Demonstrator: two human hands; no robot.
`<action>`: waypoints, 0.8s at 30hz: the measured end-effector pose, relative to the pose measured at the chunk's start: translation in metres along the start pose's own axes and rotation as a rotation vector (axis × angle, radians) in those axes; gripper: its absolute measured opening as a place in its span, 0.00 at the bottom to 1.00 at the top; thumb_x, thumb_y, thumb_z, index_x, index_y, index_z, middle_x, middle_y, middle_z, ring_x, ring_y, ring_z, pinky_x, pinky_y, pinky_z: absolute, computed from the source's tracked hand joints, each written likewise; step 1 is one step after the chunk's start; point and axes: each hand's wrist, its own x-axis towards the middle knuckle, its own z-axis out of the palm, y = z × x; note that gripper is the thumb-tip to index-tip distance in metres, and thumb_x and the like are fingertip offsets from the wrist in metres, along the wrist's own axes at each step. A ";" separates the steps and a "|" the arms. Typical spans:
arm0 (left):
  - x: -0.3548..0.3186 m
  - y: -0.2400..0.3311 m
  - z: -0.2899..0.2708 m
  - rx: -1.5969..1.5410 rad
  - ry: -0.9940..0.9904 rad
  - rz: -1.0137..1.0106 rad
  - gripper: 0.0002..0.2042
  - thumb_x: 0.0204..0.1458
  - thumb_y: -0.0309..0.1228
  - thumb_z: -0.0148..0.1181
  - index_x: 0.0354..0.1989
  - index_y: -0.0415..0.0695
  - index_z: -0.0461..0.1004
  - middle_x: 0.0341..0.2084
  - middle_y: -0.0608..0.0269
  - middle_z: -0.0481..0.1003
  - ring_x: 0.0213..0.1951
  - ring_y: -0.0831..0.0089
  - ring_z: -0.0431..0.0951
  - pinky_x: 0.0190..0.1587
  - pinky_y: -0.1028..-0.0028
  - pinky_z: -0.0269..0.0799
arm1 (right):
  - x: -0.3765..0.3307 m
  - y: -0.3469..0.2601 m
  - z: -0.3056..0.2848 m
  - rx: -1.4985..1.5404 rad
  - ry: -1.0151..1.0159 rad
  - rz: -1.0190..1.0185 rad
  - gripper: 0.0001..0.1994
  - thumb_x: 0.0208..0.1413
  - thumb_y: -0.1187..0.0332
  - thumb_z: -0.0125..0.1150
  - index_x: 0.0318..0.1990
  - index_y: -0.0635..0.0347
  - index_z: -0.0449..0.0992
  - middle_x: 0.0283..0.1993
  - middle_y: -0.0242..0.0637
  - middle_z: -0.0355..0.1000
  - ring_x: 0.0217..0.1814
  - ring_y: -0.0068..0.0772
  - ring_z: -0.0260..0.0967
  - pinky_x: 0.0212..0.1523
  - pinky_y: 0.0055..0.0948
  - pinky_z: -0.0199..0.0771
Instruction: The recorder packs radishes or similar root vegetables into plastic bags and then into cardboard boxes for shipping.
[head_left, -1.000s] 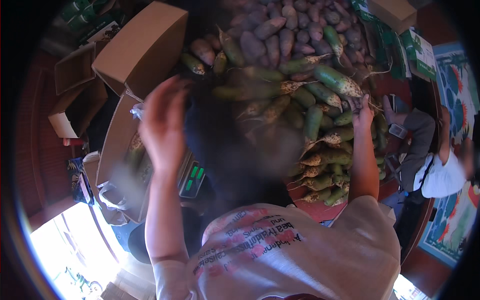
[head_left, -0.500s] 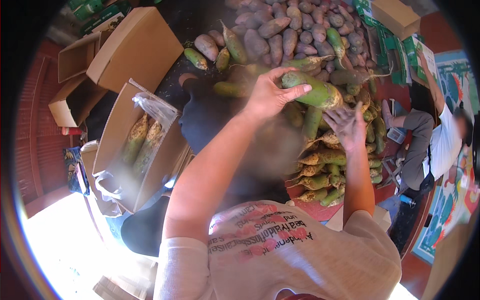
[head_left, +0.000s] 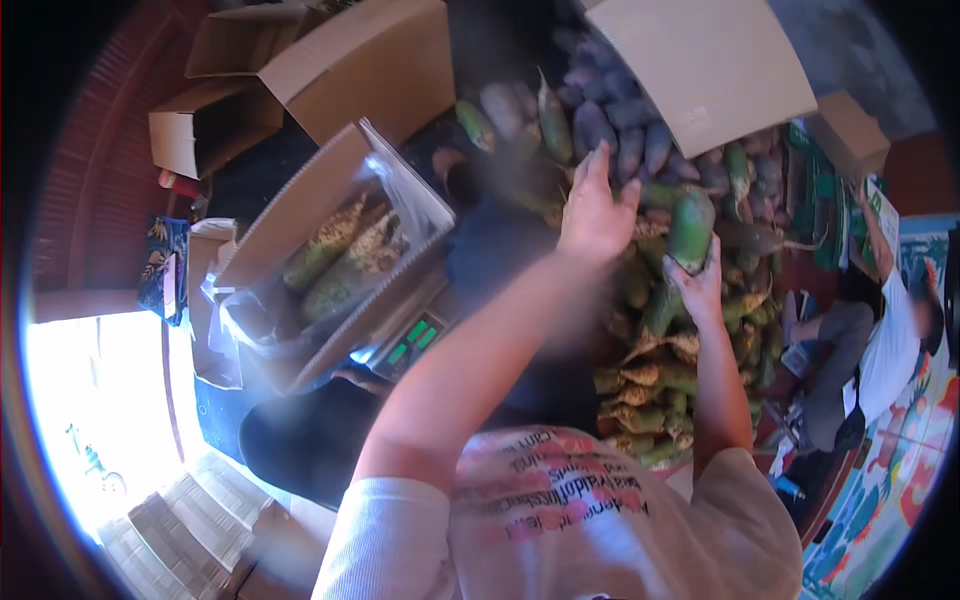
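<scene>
In my right hand (head_left: 697, 285) I grip a large green radish (head_left: 690, 228) by its lower end, with its green end pointing up. Just left of it, my left hand (head_left: 598, 212) is raised with nothing in it, its fingers stretched and thumb apart. Under and around my hands lies a heap of green radishes (head_left: 650, 395) with soil-stained pale ends. To my left, a tilted open carton (head_left: 385, 292) lined with clear plastic holds radishes (head_left: 350, 255). Beyond the heap, purplish sweet potatoes (head_left: 628, 118) are piled.
A pale cardboard box (head_left: 710, 75) covers part of the sweet potatoes. More cartons (head_left: 365, 70) stand at the far left. Beside the lined carton, a scale (head_left: 412, 340) shows a lit green display. A person in a white shirt (head_left: 893, 345) sits at the right.
The radish has passed from my left hand to my right and turned more upright. My left hand has opened off it. A pale box has come into view over the sweet potatoes.
</scene>
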 end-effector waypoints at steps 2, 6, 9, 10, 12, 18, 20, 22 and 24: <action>-0.002 0.005 -0.016 -0.053 -0.095 -0.010 0.33 0.56 0.34 0.59 0.70 0.40 0.56 0.63 0.44 0.64 0.61 0.53 0.69 0.58 0.67 0.68 | 0.011 0.011 0.002 0.028 0.006 -0.009 0.33 0.49 0.75 0.72 0.61 0.59 0.60 0.51 0.37 0.72 0.51 0.27 0.70 0.55 0.29 0.70; -0.008 0.005 -0.043 -0.063 -0.025 0.132 0.31 0.54 0.30 0.61 0.67 0.40 0.60 0.63 0.45 0.64 0.62 0.53 0.68 0.60 0.64 0.68 | 0.038 0.008 0.017 0.010 0.021 0.041 0.34 0.50 0.71 0.74 0.61 0.62 0.59 0.52 0.38 0.72 0.52 0.27 0.70 0.56 0.29 0.69; -0.013 0.003 -0.058 -0.063 -0.011 0.134 0.30 0.53 0.29 0.61 0.66 0.41 0.61 0.62 0.44 0.65 0.63 0.51 0.67 0.60 0.63 0.68 | 0.046 0.017 0.029 -0.001 0.044 0.027 0.35 0.49 0.70 0.74 0.62 0.63 0.59 0.52 0.39 0.72 0.53 0.28 0.70 0.56 0.29 0.68; -0.016 0.003 -0.063 -0.064 -0.011 0.135 0.30 0.53 0.29 0.61 0.66 0.41 0.61 0.62 0.44 0.65 0.63 0.51 0.67 0.60 0.63 0.68 | 0.047 0.021 0.031 0.046 0.070 0.005 0.35 0.49 0.70 0.75 0.62 0.63 0.59 0.52 0.39 0.73 0.53 0.28 0.70 0.57 0.29 0.68; -0.028 0.003 -0.081 -0.001 0.038 0.210 0.29 0.52 0.26 0.61 0.65 0.41 0.64 0.62 0.45 0.65 0.63 0.49 0.67 0.61 0.61 0.67 | 0.043 0.008 0.038 0.018 0.036 -0.019 0.36 0.49 0.71 0.75 0.62 0.63 0.59 0.53 0.40 0.73 0.53 0.28 0.70 0.57 0.29 0.68; -0.084 0.009 -0.172 0.268 0.178 0.324 0.20 0.47 0.23 0.68 0.51 0.42 0.77 0.53 0.51 0.75 0.60 0.53 0.71 0.62 0.59 0.66 | 0.040 -0.002 0.026 -0.039 -0.005 -0.060 0.36 0.49 0.74 0.73 0.63 0.62 0.58 0.55 0.39 0.71 0.53 0.29 0.70 0.56 0.29 0.69; -0.099 -0.004 -0.209 0.298 0.292 0.291 0.09 0.48 0.21 0.67 0.39 0.40 0.79 0.42 0.56 0.79 0.55 0.58 0.76 0.61 0.61 0.67 | 0.041 0.003 0.021 0.005 -0.027 -0.052 0.36 0.49 0.75 0.72 0.64 0.61 0.59 0.56 0.39 0.70 0.53 0.29 0.70 0.56 0.29 0.69; -0.116 -0.029 -0.248 0.399 0.424 0.247 0.05 0.50 0.21 0.66 0.35 0.39 0.78 0.36 0.59 0.79 0.46 0.65 0.78 0.55 0.66 0.69 | 0.044 0.016 0.011 0.032 0.024 -0.094 0.36 0.50 0.76 0.72 0.65 0.62 0.58 0.56 0.38 0.69 0.54 0.29 0.69 0.55 0.27 0.70; -0.135 -0.044 -0.288 0.453 0.597 0.106 0.05 0.48 0.22 0.68 0.31 0.39 0.77 0.31 0.58 0.79 0.38 0.63 0.79 0.45 0.69 0.72 | 0.046 0.001 0.001 -0.055 0.095 -0.080 0.37 0.50 0.76 0.71 0.66 0.63 0.56 0.58 0.38 0.67 0.55 0.28 0.68 0.55 0.27 0.70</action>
